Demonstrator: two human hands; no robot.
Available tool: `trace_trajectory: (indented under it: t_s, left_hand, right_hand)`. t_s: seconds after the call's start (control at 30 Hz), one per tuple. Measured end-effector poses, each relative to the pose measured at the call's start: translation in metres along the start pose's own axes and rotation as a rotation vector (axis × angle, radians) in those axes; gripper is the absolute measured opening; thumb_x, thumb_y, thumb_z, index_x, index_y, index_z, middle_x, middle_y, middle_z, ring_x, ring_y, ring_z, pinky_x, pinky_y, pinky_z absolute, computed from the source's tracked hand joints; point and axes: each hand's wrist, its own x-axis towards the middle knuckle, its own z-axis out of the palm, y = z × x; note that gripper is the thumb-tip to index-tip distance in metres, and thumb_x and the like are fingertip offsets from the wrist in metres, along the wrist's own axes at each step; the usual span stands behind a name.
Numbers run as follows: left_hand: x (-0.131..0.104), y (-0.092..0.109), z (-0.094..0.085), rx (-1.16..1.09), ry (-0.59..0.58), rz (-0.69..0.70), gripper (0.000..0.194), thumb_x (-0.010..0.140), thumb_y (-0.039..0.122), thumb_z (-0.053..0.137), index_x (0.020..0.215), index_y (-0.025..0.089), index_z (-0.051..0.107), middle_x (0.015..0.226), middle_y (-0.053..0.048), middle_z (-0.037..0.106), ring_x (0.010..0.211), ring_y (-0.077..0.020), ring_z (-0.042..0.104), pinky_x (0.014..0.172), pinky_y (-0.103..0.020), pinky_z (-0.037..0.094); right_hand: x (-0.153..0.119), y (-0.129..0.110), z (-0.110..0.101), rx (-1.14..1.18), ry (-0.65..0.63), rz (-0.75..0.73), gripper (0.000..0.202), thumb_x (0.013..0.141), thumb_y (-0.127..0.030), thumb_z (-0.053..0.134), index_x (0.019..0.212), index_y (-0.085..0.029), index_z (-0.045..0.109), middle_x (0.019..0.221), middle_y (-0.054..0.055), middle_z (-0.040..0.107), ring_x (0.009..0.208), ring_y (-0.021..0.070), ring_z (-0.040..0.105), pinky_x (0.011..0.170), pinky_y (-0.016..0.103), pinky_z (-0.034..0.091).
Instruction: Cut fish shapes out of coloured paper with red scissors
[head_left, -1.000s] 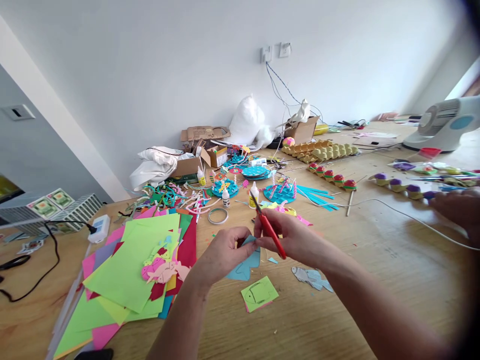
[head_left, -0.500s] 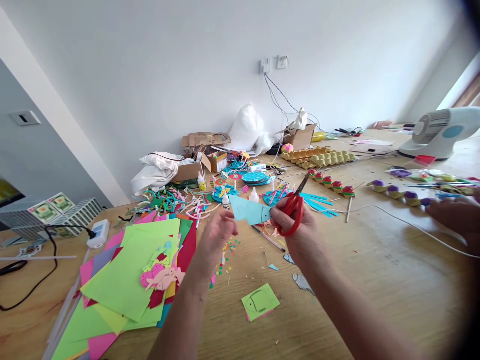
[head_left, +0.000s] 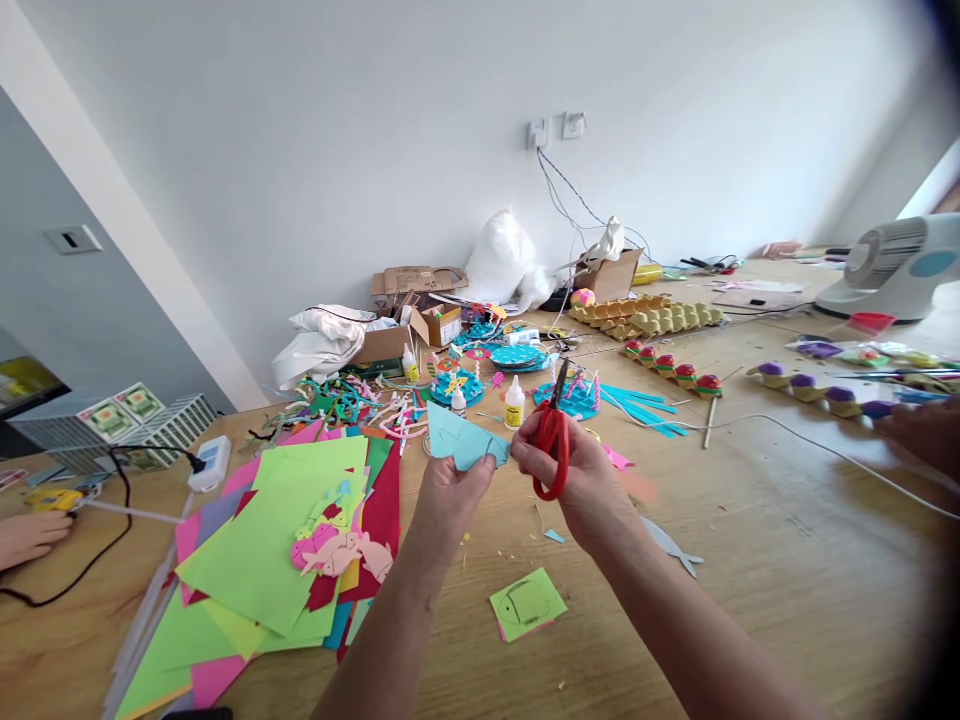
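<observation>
In the head view, the blue paper (head_left: 457,435) has just changed hands: half a second ago it hung from the right hand, beside the scissors, while the left hand held nothing. Now the left hand (head_left: 454,490) pinches its lower edge, thumb on top, and the right hand (head_left: 574,465) is closed around the red scissors (head_left: 556,450), blades pointing toward twelve o'clock. This seems to leave the left hand steadying the paper and the right hand mainly managing the scissors. The right fingertips sit just beside the paper's narrow end; whether they touch it, I can't tell.

The blue paper is raised above the table (head_left: 622,640), scissors at its three o'clock. It is roughly three-cornered, broad at upper left and tapering to the right, with a dark zigzag line and a curved one near the thumb.

From it, the glue bottle (head_left: 514,403) stands at two o'clock, a grey-blue paper fish (head_left: 670,543) lies partly behind the right forearm at four, a green card (head_left: 529,605) with a drawn fish at five, and the coloured paper pile (head_left: 247,540) at eight.
</observation>
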Motion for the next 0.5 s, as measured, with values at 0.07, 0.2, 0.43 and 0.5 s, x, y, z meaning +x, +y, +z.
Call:
trace_trajectory:
  t_s: [0.07,0.2,0.43,0.5]
  left_hand:
    - [-0.0008,0.0008,0.0,0.001,-0.007,-0.021,0.014,0.063,0.021,0.061,0.052,0.019,0.054,0.052,0.004,0.052,0.055,-0.0121,0.047,0.064,-0.026,0.04]
    - [-0.002,0.0,-0.001,0.01,-0.056,-0.041,0.015,0.062,0.023,0.062,0.052,0.018,0.053,0.051,0.005,0.05,0.055,-0.0118,0.046,0.061,-0.025,0.038]
    - [-0.0031,-0.0043,0.0001,0.027,-0.135,-0.001,0.02,0.069,0.03,0.062,0.055,0.018,0.055,0.056,0.003,0.051,0.06,-0.012,0.046,0.061,-0.024,0.039]
    - [-0.0036,-0.0045,0.0012,0.006,-0.097,0.003,0.017,0.067,0.027,0.062,0.055,0.018,0.054,0.055,0.004,0.051,0.059,-0.0121,0.047,0.061,-0.024,0.039]
  right_hand:
    - [0.0002,-0.0011,-0.001,-0.022,-0.002,0.001,0.026,0.065,-0.033,0.07,0.078,-0.02,0.052,0.064,-0.004,0.052,0.055,0.0104,0.044,0.05,0.023,0.036]
    - [-0.0012,0.0007,-0.0022,-0.029,-0.05,0.024,0.023,0.066,-0.031,0.068,0.078,-0.019,0.052,0.066,-0.003,0.052,0.055,0.0105,0.044,0.048,0.023,0.036]
    - [-0.0038,0.0003,0.003,-0.039,0.012,0.013,0.026,0.066,-0.037,0.068,0.076,-0.021,0.05,0.059,-0.005,0.048,0.052,0.0111,0.043,0.047,0.024,0.035]
    - [-0.0068,-0.0017,0.0037,-0.074,-0.008,0.006,0.027,0.067,-0.04,0.067,0.075,-0.021,0.05,0.059,-0.005,0.048,0.053,0.0117,0.044,0.048,0.024,0.035]
